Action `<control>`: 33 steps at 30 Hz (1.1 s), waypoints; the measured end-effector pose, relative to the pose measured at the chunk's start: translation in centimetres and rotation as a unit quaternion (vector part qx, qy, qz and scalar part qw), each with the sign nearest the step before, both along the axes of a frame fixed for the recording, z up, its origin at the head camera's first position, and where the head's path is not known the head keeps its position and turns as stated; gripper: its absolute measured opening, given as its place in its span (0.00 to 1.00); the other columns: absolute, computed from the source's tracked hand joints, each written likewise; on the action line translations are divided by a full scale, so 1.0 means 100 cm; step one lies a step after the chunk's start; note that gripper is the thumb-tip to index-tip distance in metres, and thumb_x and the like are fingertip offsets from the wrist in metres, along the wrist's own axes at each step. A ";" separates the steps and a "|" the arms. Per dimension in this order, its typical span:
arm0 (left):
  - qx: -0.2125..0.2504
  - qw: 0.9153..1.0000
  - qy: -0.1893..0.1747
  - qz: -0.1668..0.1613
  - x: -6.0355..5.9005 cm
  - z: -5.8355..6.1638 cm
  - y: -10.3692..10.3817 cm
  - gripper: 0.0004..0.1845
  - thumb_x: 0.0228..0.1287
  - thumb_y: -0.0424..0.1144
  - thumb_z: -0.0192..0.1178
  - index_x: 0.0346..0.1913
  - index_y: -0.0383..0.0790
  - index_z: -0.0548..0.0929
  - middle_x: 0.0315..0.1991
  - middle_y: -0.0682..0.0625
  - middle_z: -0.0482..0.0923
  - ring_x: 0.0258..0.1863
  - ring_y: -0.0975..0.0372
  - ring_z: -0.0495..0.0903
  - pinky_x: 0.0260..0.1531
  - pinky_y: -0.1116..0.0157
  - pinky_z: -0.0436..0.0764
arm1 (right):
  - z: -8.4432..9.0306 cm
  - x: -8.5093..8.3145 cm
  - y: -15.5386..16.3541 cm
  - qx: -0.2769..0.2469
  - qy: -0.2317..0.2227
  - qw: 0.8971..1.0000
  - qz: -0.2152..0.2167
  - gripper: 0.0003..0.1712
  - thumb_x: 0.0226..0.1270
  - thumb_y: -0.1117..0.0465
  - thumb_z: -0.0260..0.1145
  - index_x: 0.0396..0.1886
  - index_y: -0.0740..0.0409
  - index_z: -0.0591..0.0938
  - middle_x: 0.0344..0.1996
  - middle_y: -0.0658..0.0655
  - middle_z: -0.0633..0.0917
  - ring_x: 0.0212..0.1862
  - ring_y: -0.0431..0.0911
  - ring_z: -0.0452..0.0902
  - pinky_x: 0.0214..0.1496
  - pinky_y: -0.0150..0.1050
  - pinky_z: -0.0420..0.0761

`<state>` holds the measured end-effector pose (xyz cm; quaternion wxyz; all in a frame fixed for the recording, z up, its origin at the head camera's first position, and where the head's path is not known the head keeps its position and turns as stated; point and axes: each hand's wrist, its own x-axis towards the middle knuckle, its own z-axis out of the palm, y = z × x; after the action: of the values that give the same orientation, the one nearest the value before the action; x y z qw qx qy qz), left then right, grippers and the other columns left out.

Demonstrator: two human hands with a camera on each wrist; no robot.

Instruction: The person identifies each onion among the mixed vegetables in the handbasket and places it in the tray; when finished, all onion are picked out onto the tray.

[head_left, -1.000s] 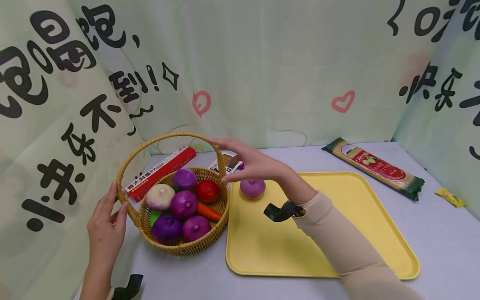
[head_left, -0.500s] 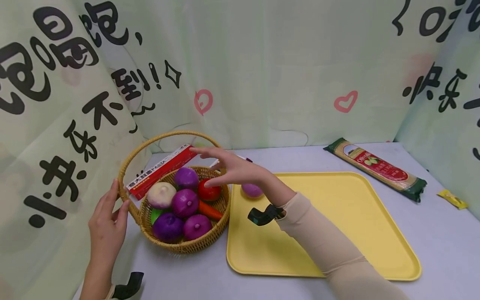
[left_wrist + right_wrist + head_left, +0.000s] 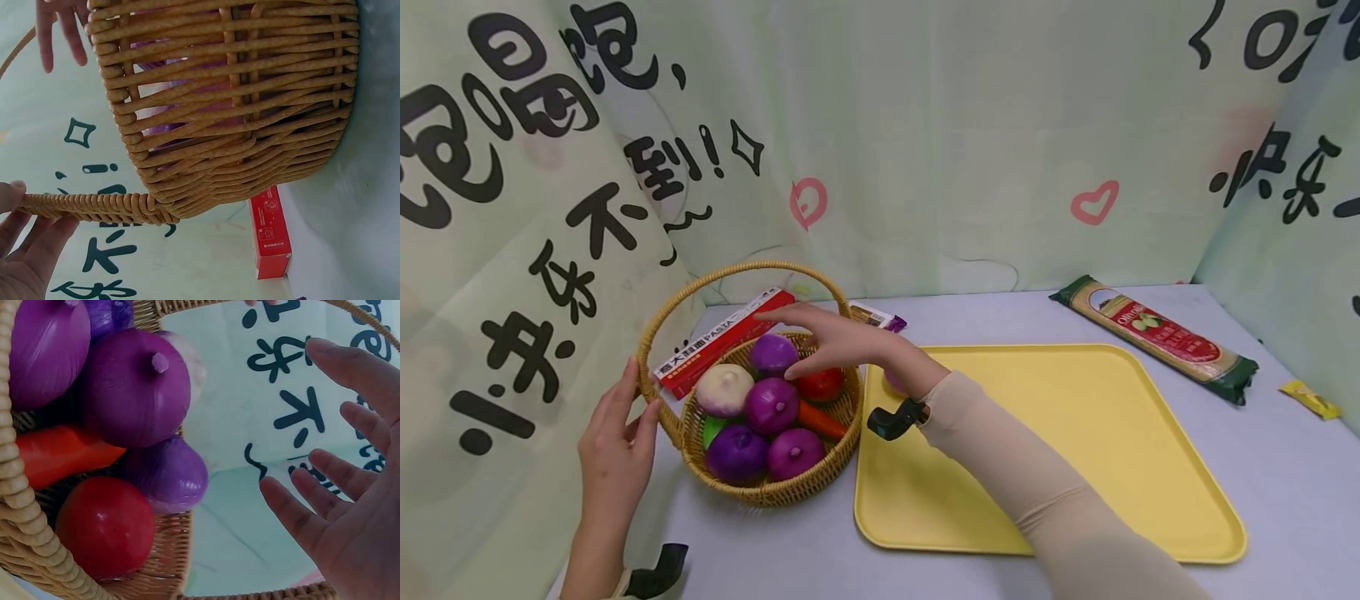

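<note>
A wicker basket (image 3: pixel 760 492) holds several purple onions (image 3: pixel 771 406), a white onion (image 3: pixel 724 389), a red tomato (image 3: pixel 822 385) and a carrot (image 3: pixel 820 422). My left hand (image 3: pixel 625 425) holds the foot of the basket handle (image 3: pixel 94 207) between thumb and fingers at the left rim. My right hand (image 3: pixel 805 337) hovers open over the back of the basket, fingers spread above the tomato (image 3: pixel 106 525) and a purple onion (image 3: pixel 169 475), touching nothing. Another purple onion (image 3: pixel 893 383) lies on the yellow tray (image 3: pixel 1075 433), mostly hidden behind my right wrist.
A red pasta box (image 3: pixel 722 342) lies behind the basket, with a small packet (image 3: pixel 876 317) beside it. A long spaghetti pack (image 3: pixel 1157 337) and a small yellow packet (image 3: pixel 1307 398) lie right of the tray. Printed curtains close in the back and both sides.
My right hand has moved left, from above the onion on the tray to over the basket. The left hand and the basket have stayed put.
</note>
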<state>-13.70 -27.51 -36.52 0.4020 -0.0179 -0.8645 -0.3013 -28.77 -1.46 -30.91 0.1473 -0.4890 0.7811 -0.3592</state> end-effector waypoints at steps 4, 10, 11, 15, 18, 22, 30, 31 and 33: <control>0.002 1.000 0.000 -0.001 0.000 0.000 0.000 0.40 0.55 0.20 0.60 0.70 0.51 0.63 0.56 0.33 0.74 0.51 0.95 0.58 0.39 0.92 0.64 | -0.005 -0.007 -0.007 0.024 0.010 1.000 -0.009 0.44 0.59 0.55 0.69 0.73 0.43 0.58 0.72 0.49 0.60 0.72 0.44 0.54 0.69 0.43 0.68; 0.003 1.000 -0.004 0.001 0.001 0.000 0.000 0.41 0.55 0.20 0.60 0.70 0.51 0.63 0.56 0.33 0.73 0.51 0.95 0.57 0.39 0.92 0.64 | -0.017 -0.018 -0.016 0.048 0.012 0.999 -0.014 0.44 0.59 0.55 0.69 0.73 0.43 0.58 0.70 0.51 0.63 0.73 0.47 0.53 0.73 0.47 0.63; 0.003 1.000 -0.004 0.001 0.001 0.000 0.000 0.41 0.55 0.20 0.60 0.70 0.51 0.63 0.56 0.33 0.73 0.51 0.95 0.57 0.38 0.92 0.64 | -0.018 -0.019 -0.017 0.051 0.012 0.998 -0.015 0.44 0.59 0.54 0.69 0.73 0.42 0.58 0.70 0.52 0.63 0.73 0.47 0.54 0.73 0.46 0.62; 0.002 1.000 -0.005 0.004 0.002 0.000 0.000 0.41 0.55 0.20 0.60 0.70 0.51 0.63 0.55 0.33 0.74 0.51 0.95 0.57 0.38 0.92 0.64 | -0.022 -0.023 -0.026 0.067 0.019 0.997 -0.020 0.44 0.58 0.53 0.69 0.72 0.42 0.59 0.71 0.52 0.62 0.73 0.47 0.54 0.73 0.47 0.61; 0.002 1.000 -0.009 0.008 0.003 0.000 0.000 0.40 0.56 0.20 0.60 0.70 0.51 0.63 0.56 0.34 0.74 0.51 0.96 0.57 0.38 0.92 0.63 | -0.026 -0.027 -0.034 0.084 0.025 0.996 -0.025 0.43 0.58 0.54 0.69 0.72 0.42 0.60 0.72 0.52 0.60 0.74 0.47 0.51 0.74 0.49 0.59; 0.004 1.000 -0.016 0.015 0.003 0.001 0.000 0.40 0.57 0.21 0.59 0.70 0.52 0.63 0.57 0.35 0.73 0.51 0.96 0.56 0.38 0.92 0.63 | -0.029 -0.031 -0.042 0.112 0.037 0.993 -0.027 0.43 0.58 0.54 0.69 0.72 0.43 0.60 0.72 0.52 0.60 0.74 0.48 0.51 0.74 0.50 0.58; 0.004 1.000 -0.013 0.014 0.001 0.000 0.000 0.40 0.57 0.21 0.59 0.70 0.53 0.63 0.57 0.35 0.73 0.51 0.95 0.57 0.38 0.92 0.64 | -0.033 -0.039 -0.051 0.140 0.061 0.988 -0.012 0.42 0.60 0.58 0.68 0.72 0.47 0.60 0.70 0.56 0.63 0.72 0.51 0.53 0.73 0.49 0.60; 0.003 1.000 -0.013 0.014 0.001 0.000 0.000 0.40 0.57 0.21 0.59 0.70 0.53 0.63 0.57 0.35 0.73 0.51 0.95 0.57 0.39 0.92 0.64 | -0.033 -0.040 -0.052 0.143 0.062 0.988 -0.014 0.42 0.59 0.59 0.68 0.72 0.47 0.61 0.70 0.55 0.63 0.72 0.51 0.53 0.73 0.49 0.60; 0.003 1.000 -0.012 0.014 0.001 0.001 0.001 0.40 0.57 0.21 0.60 0.70 0.52 0.63 0.57 0.35 0.73 0.51 0.95 0.57 0.39 0.92 0.64 | -0.033 -0.041 -0.053 0.150 0.062 0.987 -0.017 0.42 0.59 0.60 0.68 0.72 0.47 0.61 0.71 0.55 0.63 0.73 0.51 0.52 0.73 0.49 0.60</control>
<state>-13.64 -27.44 -36.47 0.3956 -0.0010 -0.8687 -0.2981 -32.90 -6.81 -34.24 0.1641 -0.4696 0.8419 -0.2094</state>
